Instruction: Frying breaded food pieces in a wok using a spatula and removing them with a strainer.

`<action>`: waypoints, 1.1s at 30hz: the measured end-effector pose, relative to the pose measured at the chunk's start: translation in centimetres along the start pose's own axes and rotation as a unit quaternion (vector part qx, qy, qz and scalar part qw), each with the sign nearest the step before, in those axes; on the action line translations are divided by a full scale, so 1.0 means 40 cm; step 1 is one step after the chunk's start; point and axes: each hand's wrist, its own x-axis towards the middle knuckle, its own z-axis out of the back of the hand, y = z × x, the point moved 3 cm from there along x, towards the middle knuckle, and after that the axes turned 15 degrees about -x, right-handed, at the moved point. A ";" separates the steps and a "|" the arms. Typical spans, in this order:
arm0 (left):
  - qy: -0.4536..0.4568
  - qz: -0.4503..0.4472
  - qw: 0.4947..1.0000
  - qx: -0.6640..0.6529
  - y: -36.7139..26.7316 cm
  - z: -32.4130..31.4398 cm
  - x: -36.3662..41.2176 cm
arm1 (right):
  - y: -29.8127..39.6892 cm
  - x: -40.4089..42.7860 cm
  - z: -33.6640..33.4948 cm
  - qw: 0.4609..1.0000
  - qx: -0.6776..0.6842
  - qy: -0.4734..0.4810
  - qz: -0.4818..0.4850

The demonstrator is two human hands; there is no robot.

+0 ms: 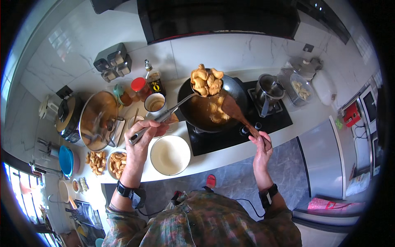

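My left hand (143, 132) grips the metal handle of a skimmer ladle (182, 102). Its bowl is heaped with golden fried pieces (206, 80) and sits above the far part of a dark wok (191, 114). In my right hand (262, 145) is a wooden spatula (234, 108), its blade reaching into the wok. Brown oil (200, 108) fills the wok's bottom, and several pale-gold pieces (217, 112) lie in it beside the blade. Below my left hand, a white bowl (170, 155) stands on the counter; only a thin residue shows inside.
Fried pieces fill a bowl (118, 163) and a plate (96, 162) at the left. A glass lid (98, 120) leans near a rice cooker (69, 115). An enamel mug (155, 103) and an oil bottle (155, 80) stand left of the wok. A saucepan (270, 88) occupies the right burner.
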 end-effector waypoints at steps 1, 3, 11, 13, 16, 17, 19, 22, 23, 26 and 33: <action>0.002 0.000 1.000 0.001 0.004 0.000 0.005 | -0.003 0.001 -0.002 1.000 0.001 -0.001 0.000; 0.009 -0.009 1.000 0.000 0.024 -0.002 0.018 | -0.008 -0.003 -0.002 1.000 -0.004 -0.015 -0.009; -0.046 0.075 0.996 -0.026 0.171 0.045 -0.033 | -0.021 -0.005 0.007 1.000 0.003 -0.009 -0.005; -0.027 0.062 0.997 -0.022 0.142 0.043 -0.024 | -0.018 0.003 0.015 1.000 0.001 -0.011 -0.005; -0.020 0.023 0.999 -0.034 0.084 0.024 -0.010 | -0.014 0.016 0.017 1.000 0.013 -0.018 0.002; -0.008 0.007 1.000 -0.020 0.055 0.017 -0.004 | -0.006 0.019 0.012 1.000 0.017 -0.018 0.007; -0.002 -0.007 1.000 -0.012 0.025 0.008 0.005 | -0.003 0.019 0.006 1.000 0.021 -0.018 0.010; 0.001 -0.021 1.000 -0.006 0.031 0.007 0.003 | -0.006 0.020 -0.004 1.000 0.024 -0.011 0.001; 0.000 -0.022 1.000 -0.008 0.045 0.008 -0.003 | -0.012 0.018 -0.006 1.000 0.017 -0.011 -0.005; -0.034 0.018 0.999 -0.030 0.108 0.021 -0.033 | -0.016 0.009 -0.004 1.000 0.004 -0.011 -0.011; -0.036 0.048 0.998 -0.030 0.110 0.038 -0.044 | -0.008 0.009 0.001 1.000 -0.003 -0.013 -0.008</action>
